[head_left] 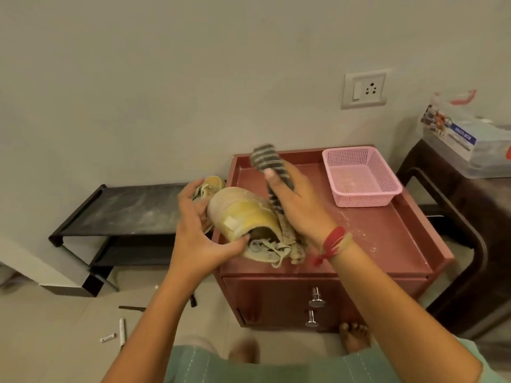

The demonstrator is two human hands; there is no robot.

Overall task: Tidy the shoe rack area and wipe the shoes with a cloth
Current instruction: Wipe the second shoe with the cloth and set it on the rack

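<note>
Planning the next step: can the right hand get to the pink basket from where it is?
Probably yes: only bare cabinet top lies between the right hand and the pink basket. But that hand grips the striped cloth, so it could not grasp freely.

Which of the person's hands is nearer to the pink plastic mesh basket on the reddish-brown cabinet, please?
Right. The right hand, gripping a striped grey cloth, is just left of the pink basket; the left hand holds the yellow fabric shoe farther left.
</note>
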